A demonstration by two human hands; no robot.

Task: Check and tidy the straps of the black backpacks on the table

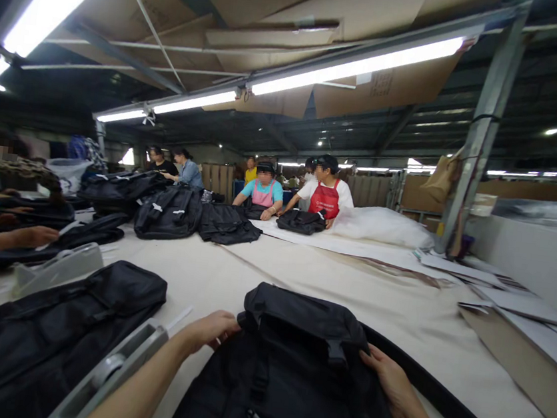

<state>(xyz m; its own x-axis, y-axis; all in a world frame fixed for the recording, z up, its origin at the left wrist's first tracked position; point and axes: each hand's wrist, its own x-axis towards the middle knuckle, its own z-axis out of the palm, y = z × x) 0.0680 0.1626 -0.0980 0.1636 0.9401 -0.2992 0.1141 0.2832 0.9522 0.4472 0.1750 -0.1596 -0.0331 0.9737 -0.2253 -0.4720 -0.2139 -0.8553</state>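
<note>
A black backpack [299, 379] lies in front of me on the white-covered table, its top flap toward the far side. Buckled straps and a zipper pull show on its front. My left hand [214, 329] grips the backpack's upper left edge, fingers curled behind the fabric. On the opposite side, my right hand [385, 375] pinches the upper right edge below the flap, thumb on top. A long black strip [442, 402] runs out from behind the bag to the lower right. To my left rests a second black backpack [58, 331].
A clear plastic tray [58, 268] and a grey holder with a roll [109, 371] stand at left. Several black bags [170, 213] line the far side, where co-workers handle bags. Another person's hand [34, 237] reaches in from the left. Cardboard sheets [528, 358] are stacked at right.
</note>
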